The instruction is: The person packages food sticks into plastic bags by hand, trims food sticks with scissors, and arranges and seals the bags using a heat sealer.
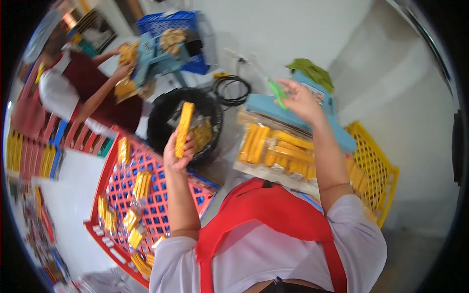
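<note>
My left hand (175, 155) is closed around the lower end of a long yellow packet (184, 122), raised upright near the black-lined bin (155, 119). In my right hand (302, 101) are green-handled scissors (277, 92), held by the handle above the blue scale-like machine (264, 105). Their blades point up and away, blurred against the wall. Below that hand, a shallow tray (249, 168) holds several yellow packets (293, 152) in clear wrap. What the packet in my left hand contains cannot be made out.
A red plastic crate (100, 195) with several small yellow packs stands at left. At right is a yellow crate (389, 188) with more packs. A coiled black cable (232, 93) lies behind the bin. A co-worker (93, 83) handles yellow packs by a blue-grey stand (156, 58).
</note>
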{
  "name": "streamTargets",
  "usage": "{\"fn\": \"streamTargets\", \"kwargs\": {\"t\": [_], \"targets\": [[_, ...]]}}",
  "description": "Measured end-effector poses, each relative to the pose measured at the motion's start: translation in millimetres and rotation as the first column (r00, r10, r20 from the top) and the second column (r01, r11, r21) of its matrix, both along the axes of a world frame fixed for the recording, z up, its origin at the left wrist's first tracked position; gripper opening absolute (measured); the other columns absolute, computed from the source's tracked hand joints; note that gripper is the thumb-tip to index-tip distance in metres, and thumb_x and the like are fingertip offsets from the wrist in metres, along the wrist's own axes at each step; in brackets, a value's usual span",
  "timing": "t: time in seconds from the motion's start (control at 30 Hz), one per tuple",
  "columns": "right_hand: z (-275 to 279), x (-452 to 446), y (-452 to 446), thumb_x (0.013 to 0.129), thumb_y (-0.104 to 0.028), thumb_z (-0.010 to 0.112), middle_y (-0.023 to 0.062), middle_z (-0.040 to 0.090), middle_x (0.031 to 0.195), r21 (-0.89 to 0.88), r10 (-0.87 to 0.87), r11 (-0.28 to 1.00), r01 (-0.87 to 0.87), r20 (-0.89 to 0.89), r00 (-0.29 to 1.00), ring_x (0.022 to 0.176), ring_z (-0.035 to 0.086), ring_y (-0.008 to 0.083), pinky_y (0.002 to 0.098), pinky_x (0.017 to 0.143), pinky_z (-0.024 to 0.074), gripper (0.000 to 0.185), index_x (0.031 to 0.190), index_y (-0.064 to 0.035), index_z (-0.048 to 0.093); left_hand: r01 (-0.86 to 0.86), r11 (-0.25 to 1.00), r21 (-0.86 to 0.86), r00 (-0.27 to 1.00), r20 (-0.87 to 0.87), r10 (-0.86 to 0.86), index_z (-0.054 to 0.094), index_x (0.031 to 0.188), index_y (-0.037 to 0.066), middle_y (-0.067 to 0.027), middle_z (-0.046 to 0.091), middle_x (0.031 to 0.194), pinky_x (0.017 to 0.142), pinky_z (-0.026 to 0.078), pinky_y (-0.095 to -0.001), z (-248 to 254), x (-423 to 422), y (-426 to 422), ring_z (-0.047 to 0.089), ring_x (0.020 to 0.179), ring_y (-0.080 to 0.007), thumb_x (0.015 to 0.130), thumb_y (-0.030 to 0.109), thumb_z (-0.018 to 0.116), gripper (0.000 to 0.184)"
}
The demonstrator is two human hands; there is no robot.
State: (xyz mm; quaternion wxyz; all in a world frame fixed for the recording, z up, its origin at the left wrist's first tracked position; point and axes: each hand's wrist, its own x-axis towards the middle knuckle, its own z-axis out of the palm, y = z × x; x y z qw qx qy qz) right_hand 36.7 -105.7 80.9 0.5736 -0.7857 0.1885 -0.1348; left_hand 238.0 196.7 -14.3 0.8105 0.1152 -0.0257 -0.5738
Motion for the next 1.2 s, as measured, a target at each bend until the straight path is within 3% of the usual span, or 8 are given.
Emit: {"fn": "streamTargets", "kwargs": {"t": [0.13,0.27,0.47,0.7,0.9,0.97,1.07,1.2], "targets": [[-5,-77,-84,0.07,-0.011,0.059,0.0126,0.059,0.095,-0.37,-0.507,0.808,0.458,-0.043,0.861,0.081,0.059,0.0206,0.0285,0.069,0.0454,0.047,0.115,-0.0054,0.047,0.118,0.993,0.013,0.991,0.064,-0.119,0.04,0.111,0.01,-0.0066,0.041,0.076,0.038,0.032,-0.0164,13,-31,-38,0.039,0.054,-0.0098,0.087,0.025,0.041,0.028],[-42,-110,-111,0.064,-0.021,0.064,0.0175,0.058,0.096,-0.691,-0.676,0.606,0.394,-0.186,0.712,0.088,0.056,0.0311,0.0362,0.076,0.044,0.049,0.111,-0.0113,0.053,0.193,0.98,0.042,0.959,0.204,-0.198,0.037,0.119,0.009,-0.0076,0.049,0.087,0.054,0.044,-0.0248,21,-65,-81,0.05,0.07,-0.0163,0.088,0.026,0.043,0.035],[-74,-105,-110,0.064,-0.018,0.066,0.0173,0.059,0.094,-0.643,-0.684,0.666,0.379,-0.322,0.655,0.088,0.056,0.0298,0.0362,0.075,0.0441,0.047,0.108,-0.0074,0.054,0.207,0.945,0.252,0.845,0.442,-0.302,0.041,0.116,0.011,-0.0032,0.053,0.099,0.08,0.043,-0.0309,30,-111,-138,0.053,0.09,-0.0154,0.083,0.018,0.053,0.036],[-94,-115,-138,0.066,-0.014,0.063,0.017,0.06,0.09,-0.447,-0.528,0.824,0.348,-0.385,0.757,0.085,0.058,0.0286,0.037,0.071,0.0453,0.038,0.103,-0.0053,0.057,0.161,0.928,0.337,0.816,0.484,-0.317,0.047,0.101,0.013,-0.0004,0.054,0.094,0.074,0.046,-0.0307,44,-134,-158,0.053,0.083,-0.0145,0.083,0.013,0.052,0.019],[-94,-116,-113,0.065,-0.012,0.062,0.015,0.058,0.086,-0.675,-0.652,0.661,0.327,-0.302,0.695,0.077,0.056,0.0212,0.0307,0.07,0.0435,0.04,0.104,-0.0015,0.055,0.095,0.906,0.412,0.819,0.485,-0.306,0.047,0.094,0.014,0.0009,0.052,0.086,0.064,0.046,-0.0283,56,-150,-167,0.05,0.074,-0.012,0.082,0.014,0.054,0.014],[-77,-115,-87,0.07,-0.011,0.061,0.0124,0.058,0.088,-0.69,-0.665,0.535,0.487,0.012,0.747,0.075,0.055,0.0161,0.0272,0.069,0.0432,0.035,0.103,-0.0013,0.055,0.061,0.905,0.421,0.834,0.477,-0.278,0.048,0.091,0.012,0.0,0.052,0.085,0.066,0.046,-0.0294,60,-155,-171,0.052,0.074,-0.0139,0.082,0.015,0.054,0.011],[-56,-106,-34,0.076,-0.012,0.061,0.0063,0.058,0.09,-0.076,-0.378,0.918,0.389,0.128,0.917,0.074,0.054,0.0091,0.0223,0.066,0.0431,0.028,0.101,-0.0015,0.056,-0.006,0.907,0.42,0.872,0.446,-0.201,0.049,0.088,0.01,-0.0016,0.052,0.082,0.069,0.047,-0.0304,54,-161,-184,0.054,0.074,-0.0161,0.083,0.017,0.053,0.009],[-38,-109,9,0.078,-0.007,0.059,0.0028,0.058,0.088,0.248,-0.243,0.952,0.179,0.261,0.934,0.074,0.053,0.0066,0.0193,0.065,0.043,0.024,0.101,-0.0011,0.055,-0.019,0.931,0.365,0.893,0.425,-0.148,0.048,0.091,0.007,-0.0047,0.052,0.085,0.069,0.047,-0.0301,56,-172,-202,0.054,0.076,-0.0178,0.083,0.02,0.054,0.017]]}}
